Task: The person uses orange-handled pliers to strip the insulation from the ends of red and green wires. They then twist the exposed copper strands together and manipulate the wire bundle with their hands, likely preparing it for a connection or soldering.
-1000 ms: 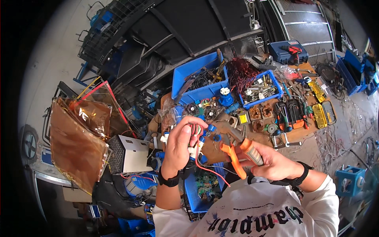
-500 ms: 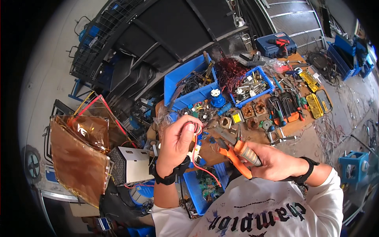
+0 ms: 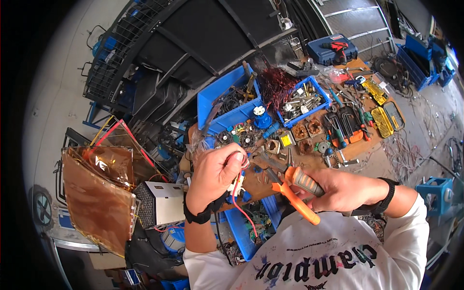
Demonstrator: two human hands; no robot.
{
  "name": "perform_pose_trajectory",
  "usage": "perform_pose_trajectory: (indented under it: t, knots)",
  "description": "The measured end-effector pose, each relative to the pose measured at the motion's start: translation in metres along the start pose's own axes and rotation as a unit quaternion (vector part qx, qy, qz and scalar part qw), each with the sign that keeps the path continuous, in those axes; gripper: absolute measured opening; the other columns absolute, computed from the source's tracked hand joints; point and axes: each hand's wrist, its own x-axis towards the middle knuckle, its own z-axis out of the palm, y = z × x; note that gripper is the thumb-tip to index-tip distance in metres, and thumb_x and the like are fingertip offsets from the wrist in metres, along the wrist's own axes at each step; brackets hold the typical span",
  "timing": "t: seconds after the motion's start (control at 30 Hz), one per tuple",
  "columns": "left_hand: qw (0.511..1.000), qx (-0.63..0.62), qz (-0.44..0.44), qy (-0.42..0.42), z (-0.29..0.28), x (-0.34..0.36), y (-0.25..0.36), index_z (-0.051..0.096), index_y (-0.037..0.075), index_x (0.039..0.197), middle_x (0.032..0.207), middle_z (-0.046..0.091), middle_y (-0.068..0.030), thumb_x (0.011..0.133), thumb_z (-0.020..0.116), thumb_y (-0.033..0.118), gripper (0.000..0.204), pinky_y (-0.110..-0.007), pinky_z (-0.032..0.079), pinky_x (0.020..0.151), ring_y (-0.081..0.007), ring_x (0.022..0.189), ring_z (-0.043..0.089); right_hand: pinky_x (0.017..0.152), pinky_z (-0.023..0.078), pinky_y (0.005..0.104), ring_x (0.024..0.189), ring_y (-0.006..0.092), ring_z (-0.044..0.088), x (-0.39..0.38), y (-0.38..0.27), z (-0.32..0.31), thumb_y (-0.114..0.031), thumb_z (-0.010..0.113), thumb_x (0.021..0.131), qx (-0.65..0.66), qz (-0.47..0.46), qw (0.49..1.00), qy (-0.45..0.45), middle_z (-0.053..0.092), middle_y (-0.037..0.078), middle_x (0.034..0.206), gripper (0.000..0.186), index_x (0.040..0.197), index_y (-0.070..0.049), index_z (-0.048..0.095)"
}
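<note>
My left hand [image 3: 216, 175] is closed around a small coil of red and white wire [image 3: 245, 162], pinched between thumb and fingers. A loose red wire end [image 3: 244, 213] hangs from the coil over a blue bin. My right hand [image 3: 333, 190] grips orange-and-grey-handled pliers [image 3: 300, 205]. Their handles are spread, and their jaws point away from me, toward the bench. The pliers are apart from the wire, to its right. Some of the right fingers are hidden behind the handles.
A cluttered wooden bench [image 3: 365, 159] lies beyond my hands. It carries a blue bin of scrap [image 3: 227, 122], a blue tray of metal parts [image 3: 310, 116], hand tools and a red drill [image 3: 338, 48] on a blue case. Another blue bin [image 3: 241, 237] holds circuit boards below my hands.
The pliers have turned and moved slightly down with my right hand. My left hand still holds the coil, and the loose wire end has swung left. The whole view has shifted a little.
</note>
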Motion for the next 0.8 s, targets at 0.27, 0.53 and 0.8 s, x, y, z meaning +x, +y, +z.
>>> perform_pose_trajectory:
  t: [0.27, 0.53, 0.8]
  knots:
    - [1.0, 0.014, -0.013, 0.003, 0.003, -0.001, 0.01, 0.06, 0.002, 0.083, 0.06, 0.054, -0.0107, 0.095, 0.049, 0.028, 0.03, -0.033, 0.041, 0.052, -0.0222, 0.051, 0.054, 0.078, 0.044, 0.031, 0.087, 0.0148, 0.053, -0.009, -0.012, -0.003, -0.006, 0.057, 0.078, 0.049, 0.078, 0.995, -0.033, 0.055, 0.005, 0.089, 0.03, 0.106, -0.001, 0.052]
    - [0.999, 0.018, -0.032, -0.023, 0.002, -0.003, 0.018, 0.059, 0.001, 0.082, 0.06, 0.053, -0.0119, 0.094, 0.049, 0.026, 0.03, -0.034, 0.041, 0.052, -0.0235, 0.051, 0.053, 0.077, 0.044, 0.0311, 0.084, 0.0152, 0.052, -0.012, -0.014, -0.003, -0.008, 0.056, 0.077, 0.046, 0.071, 0.995, -0.046, 0.054, 0.005, 0.086, 0.027, 0.103, -0.001, 0.052]
    - [0.999, 0.002, -0.03, -0.033, 0.002, -0.003, 0.02, 0.058, 0.0, 0.082, 0.059, 0.052, -0.0122, 0.094, 0.049, 0.026, 0.031, -0.034, 0.041, 0.053, -0.0237, 0.051, 0.052, 0.073, 0.044, 0.0321, 0.081, 0.0154, 0.052, -0.011, -0.021, -0.006, -0.009, 0.056, 0.076, 0.0, 0.081, 0.995, -0.059, 0.054, 0.005, 0.084, 0.025, 0.099, 0.0, 0.052]
